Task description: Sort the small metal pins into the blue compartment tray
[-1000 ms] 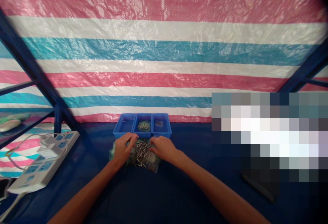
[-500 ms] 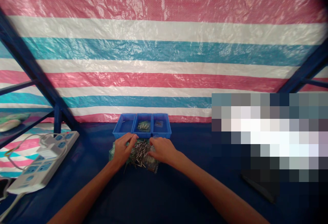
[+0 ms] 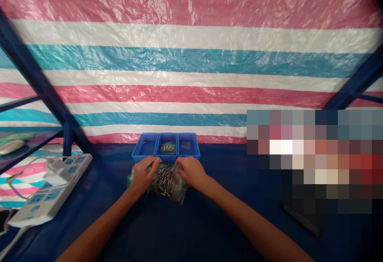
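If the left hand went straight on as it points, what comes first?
Likely the tray, at its front wall; whether the left hand sits high enough to clear it is unclear.

Heap of slim silver metal pins spread on dark-blue surface, flanked by bare left hand and bare right hand, fingers curled; anything in either grip can't be made out. Clear plastic bag seen by pins. Blue plastic three-compartment tray placed just beyond. White plastic power strip with blue sockets seen at left.
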Tool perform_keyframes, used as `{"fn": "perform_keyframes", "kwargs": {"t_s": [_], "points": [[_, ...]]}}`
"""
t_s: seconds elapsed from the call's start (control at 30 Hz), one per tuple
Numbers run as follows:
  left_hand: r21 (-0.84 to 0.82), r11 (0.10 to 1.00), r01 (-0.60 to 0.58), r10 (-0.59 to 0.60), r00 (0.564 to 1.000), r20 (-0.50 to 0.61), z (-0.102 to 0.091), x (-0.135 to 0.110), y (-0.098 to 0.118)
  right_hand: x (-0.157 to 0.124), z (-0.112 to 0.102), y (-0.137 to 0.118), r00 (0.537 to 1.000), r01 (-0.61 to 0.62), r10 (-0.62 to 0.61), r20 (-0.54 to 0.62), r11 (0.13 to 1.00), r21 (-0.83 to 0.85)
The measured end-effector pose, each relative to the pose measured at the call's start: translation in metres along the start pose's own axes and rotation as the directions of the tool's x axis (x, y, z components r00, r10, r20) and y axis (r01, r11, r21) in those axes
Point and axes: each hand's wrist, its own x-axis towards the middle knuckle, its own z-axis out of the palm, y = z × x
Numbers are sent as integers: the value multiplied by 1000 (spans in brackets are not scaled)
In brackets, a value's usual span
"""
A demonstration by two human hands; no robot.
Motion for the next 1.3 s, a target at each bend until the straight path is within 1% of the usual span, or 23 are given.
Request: {"fn": "perform_keyframes", "kwargs": {"t_s": [0.1,0.27,0.33,0.43,0.57,0.67,0.8,0.87,0.97,1.0,1.07,1.2,1.3], "points": [[6,1000,-9,9,1000,2,0,0,1,2,-4,2,998,19,-17,-62,999,38],[-8,1000,-6,6,1000,-21,0,0,1,5,-12,4,978,108,-84,-189,987,119],[-25,1000,-9,8,999,-40,1,1,0,6,-14,4,962,149,-107,-250,977,155],[-61,998,11,-14,998,-54,1,4,0,5,-17,4,926,227,-142,-350,950,214],[-152,986,75,-73,997,15,3,6,-2,3,-19,1,883,315,-164,-439,902,296],[-203,974,104,-92,993,69,5,5,-5,2,-19,0,882,331,-150,-447,872,360],[-224,969,103,-84,992,93,8,3,-8,3,-15,0,891,336,-142,-430,844,417],[-247,962,118,-104,992,69,8,2,-8,4,-13,0,897,336,-143,-419,836,433],[-304,942,144,-152,988,-3,7,3,-4,4,-11,0,902,341,-159,-402,832,437],[-315,938,143,-154,988,-8,6,3,-3,4,-10,-1,901,347,-165,-402,830,436],[-304,946,114,-117,993,9,4,4,-1,4,-10,-2,894,365,-179,-411,823,436],[-239,971,4,7,999,44,0,4,3,2,-12,-4,882,390,-191,-430,809,440],[-234,972,-4,17,998,56,-1,4,3,2,-12,-5,874,401,-195,-445,806,434]]}}
